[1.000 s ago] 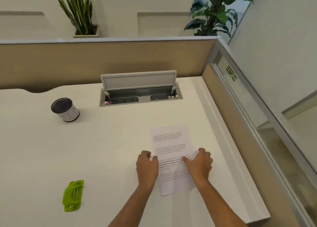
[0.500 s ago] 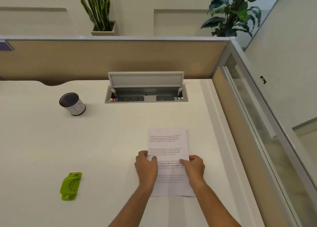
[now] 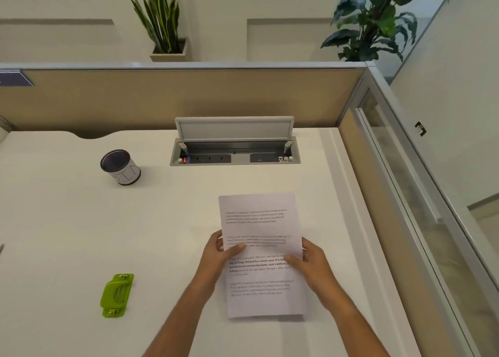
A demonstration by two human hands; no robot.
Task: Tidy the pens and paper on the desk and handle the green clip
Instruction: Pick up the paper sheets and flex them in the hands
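Note:
A printed sheet of paper (image 3: 260, 221) is lifted off the white desk (image 3: 67, 235), its near edge casting a shadow. My left hand (image 3: 220, 254) grips its left edge with the thumb on top. My right hand (image 3: 310, 262) grips the right edge the same way. The green clip (image 3: 116, 294) lies flat on the desk to the left, well apart from both hands. A black-and-white pen cup (image 3: 121, 167) stands at the back left; I cannot see inside it.
An open power socket box (image 3: 235, 155) with its lid raised is sunk into the desk behind the paper. A beige partition (image 3: 162, 97) runs along the back and a glass panel (image 3: 405, 194) along the right side. Two plants stand behind the partition.
Both hands went from pressing the paper on the desk to gripping its side edges, and the sheet has been straightened and raised. The view has shifted left.

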